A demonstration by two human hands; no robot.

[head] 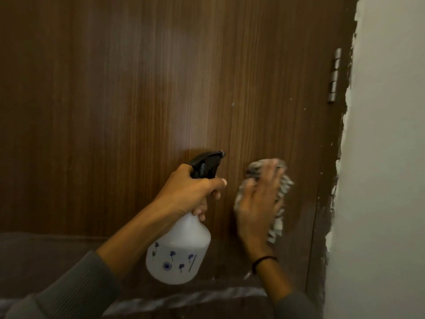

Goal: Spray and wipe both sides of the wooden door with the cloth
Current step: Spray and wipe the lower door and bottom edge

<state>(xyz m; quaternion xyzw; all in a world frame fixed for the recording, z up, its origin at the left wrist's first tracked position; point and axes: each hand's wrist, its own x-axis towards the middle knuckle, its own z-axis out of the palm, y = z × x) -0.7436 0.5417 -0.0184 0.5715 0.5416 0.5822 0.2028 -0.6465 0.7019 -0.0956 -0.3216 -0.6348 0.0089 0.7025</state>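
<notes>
Door (115, 88) fills the view. Left hand (190, 194), at 6 o'clock, has fingers clamped round the neck of a bottle (179, 249). Right hand (259, 203), at 5 o'clock, presses the cloth (284, 188) flat against the door, fingers straight and apart. Hinge (334, 75) sits at 2 o'clock.

Cloth (284, 187) under right hand (257, 203) on door (115, 88)

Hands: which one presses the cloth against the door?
The right hand, fingers spread on the cloth; the left hand grips the spray bottle instead.
</notes>
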